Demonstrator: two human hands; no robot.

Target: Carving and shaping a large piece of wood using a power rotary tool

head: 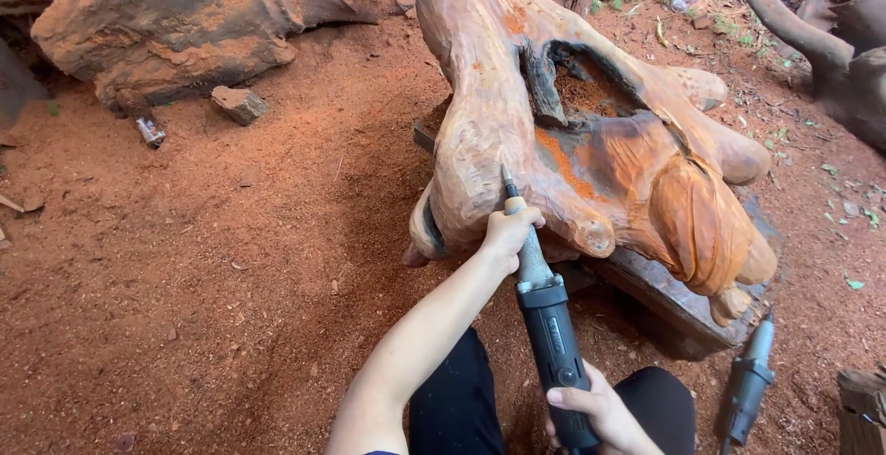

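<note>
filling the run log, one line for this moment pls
left hand: grips grinder neck | right hand: holds grinder body | die grinder: tip on carved stump | second grinder: on ground

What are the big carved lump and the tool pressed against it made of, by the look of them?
The carved lump looks like raw, unvarnished wood: reddish-orange, with visible grain, tool grooves and sawdust in its hollow. The handheld grinder seems to have a dark plastic body with a grey metal neck, dull and dusty. The left hand grips the neck, the right hand the body.
</note>
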